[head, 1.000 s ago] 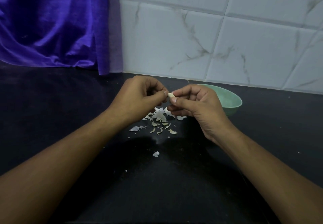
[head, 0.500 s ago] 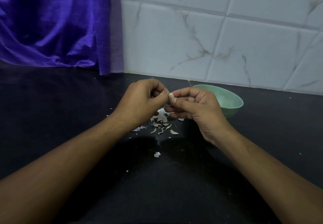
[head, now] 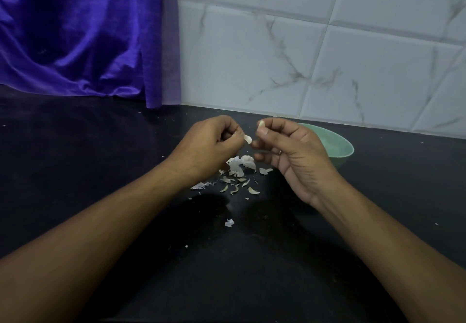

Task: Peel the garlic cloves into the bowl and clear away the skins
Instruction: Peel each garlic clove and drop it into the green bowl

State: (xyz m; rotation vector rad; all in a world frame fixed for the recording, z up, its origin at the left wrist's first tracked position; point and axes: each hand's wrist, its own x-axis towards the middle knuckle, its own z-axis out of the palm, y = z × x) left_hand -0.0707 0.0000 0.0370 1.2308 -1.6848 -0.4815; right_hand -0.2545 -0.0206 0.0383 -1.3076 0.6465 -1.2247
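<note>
My left hand [head: 209, 143] pinches a small pale piece of garlic skin [head: 248, 139] between thumb and forefinger. My right hand [head: 290, 151] is a short gap to its right, and the tip of a garlic clove [head: 261, 123] shows above its thumb and forefinger. Both hands hover above a loose pile of garlic skins [head: 239, 169] on the black counter [head: 100, 171]. A pale green bowl [head: 340, 146] stands just behind my right hand, which hides part of it; what the bowl holds cannot be seen.
A stray bit of skin [head: 229, 222] lies nearer to me on the counter, with tiny flecks around. A purple cloth [head: 75, 33] hangs at the back left. A white marbled tile wall [head: 302, 58] rises behind the counter.
My hands were together on the clove; now they have drawn apart. The left one has come away with a piece of skin, and the right has kept the clove.
</note>
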